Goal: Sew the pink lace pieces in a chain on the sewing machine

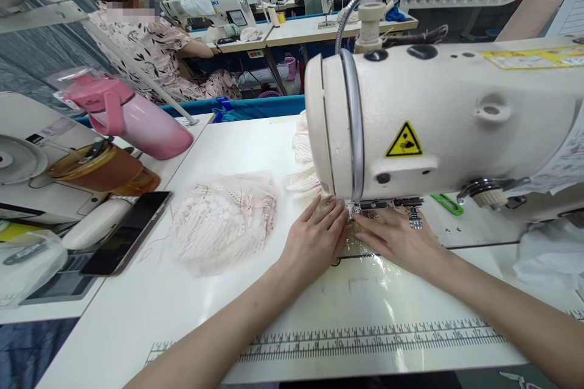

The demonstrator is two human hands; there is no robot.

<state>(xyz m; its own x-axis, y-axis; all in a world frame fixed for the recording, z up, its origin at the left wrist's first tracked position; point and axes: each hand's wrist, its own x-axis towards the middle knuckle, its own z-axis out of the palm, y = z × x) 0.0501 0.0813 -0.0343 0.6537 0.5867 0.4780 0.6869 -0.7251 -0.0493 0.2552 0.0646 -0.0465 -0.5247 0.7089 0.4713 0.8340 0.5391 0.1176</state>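
My left hand [317, 237] and my right hand [396, 240] lie flat on the white table [237, 152], fingertips meeting just under the head of a cream sewing machine [438, 115]. Both press on a small piece of pale lace [353, 214] at the presser foot [365, 206]; most of that piece is hidden by the fingers. A loose pile of pale lace pieces [223, 222] rests left of my left hand. More lace [301, 164] trails behind the machine head.
A black phone [130, 231], a brown bottle [100, 170] and a pink flask [132, 118] lie at the left. A ruler strip [365, 337] runs along the front edge. A green tool [447, 203] sits under the machine arm. Another person [150, 42] sits at a far table.
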